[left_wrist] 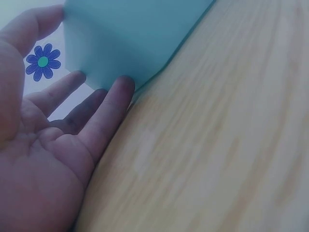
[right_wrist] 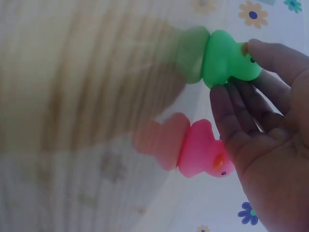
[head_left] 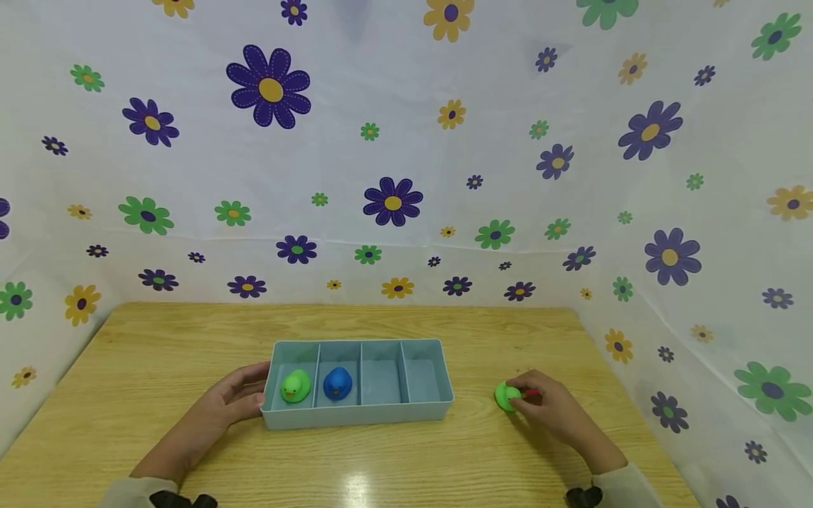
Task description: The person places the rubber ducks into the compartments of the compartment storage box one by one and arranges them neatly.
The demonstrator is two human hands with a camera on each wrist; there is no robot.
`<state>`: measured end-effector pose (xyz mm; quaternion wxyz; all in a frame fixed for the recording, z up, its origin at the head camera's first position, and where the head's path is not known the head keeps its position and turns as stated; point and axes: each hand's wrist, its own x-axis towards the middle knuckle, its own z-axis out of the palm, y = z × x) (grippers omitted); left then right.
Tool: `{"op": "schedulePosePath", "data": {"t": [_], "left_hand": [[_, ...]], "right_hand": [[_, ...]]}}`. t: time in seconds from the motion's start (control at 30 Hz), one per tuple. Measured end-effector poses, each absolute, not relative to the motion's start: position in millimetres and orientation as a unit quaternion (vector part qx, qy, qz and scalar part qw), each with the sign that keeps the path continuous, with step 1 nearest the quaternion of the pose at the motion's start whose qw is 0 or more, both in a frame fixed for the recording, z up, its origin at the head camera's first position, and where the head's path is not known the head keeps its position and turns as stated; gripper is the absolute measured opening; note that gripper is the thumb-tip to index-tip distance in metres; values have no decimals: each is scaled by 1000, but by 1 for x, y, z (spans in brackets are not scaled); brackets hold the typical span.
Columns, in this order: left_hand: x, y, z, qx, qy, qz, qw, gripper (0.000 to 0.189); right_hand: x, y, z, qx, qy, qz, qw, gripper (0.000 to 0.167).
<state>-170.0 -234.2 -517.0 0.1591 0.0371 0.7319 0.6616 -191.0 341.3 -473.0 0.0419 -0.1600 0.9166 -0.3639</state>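
Observation:
In the head view my right hand [head_left: 555, 411] pinches a green toy duck [head_left: 504, 396] between thumb and fingertips, to the right of the divided box. The right wrist view shows this green duck [right_wrist: 221, 59] with its base right at its reflection on the tabletop. A pink toy duck [right_wrist: 199, 152] sits close beside it, mostly hidden behind the hand in the head view. My left hand [head_left: 219, 409] rests at the left end of the pale blue box [head_left: 356, 416], its extended thumb and fingertips touching the end wall [left_wrist: 116, 43].
Four compartments run across the box. A green duck [head_left: 295, 386] sits in the leftmost and a blue duck [head_left: 337, 383] in the second. The wooden table [head_left: 381, 462] meets a white flowered cloth [head_left: 343, 155] at the back and sides.

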Motion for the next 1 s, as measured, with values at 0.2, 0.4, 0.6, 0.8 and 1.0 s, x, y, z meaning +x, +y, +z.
{"op": "schedulePosePath", "data": {"t": [0.2, 0.4, 0.6, 0.8, 1.0], "left_hand": [[-170, -235, -516, 43, 734, 660, 156, 68], [-168, -235, -514, 50, 730, 663, 157, 68], [-169, -234, -516, 44, 733, 660, 156, 67], [-169, -233, -519, 41, 734, 659, 156, 68], [-169, -233, -518, 39, 733, 661, 156, 68]], "right_hand": [[-189, 339, -475, -160, 915, -369, 24, 30], [-190, 341, -478, -171, 906, -385, 30, 31], [-190, 340, -480, -134, 908, -393, 50, 30], [-191, 338, -479, -111, 914, -388, 48, 29], [-192, 337, -479, -107, 915, -387, 39, 27]]}}
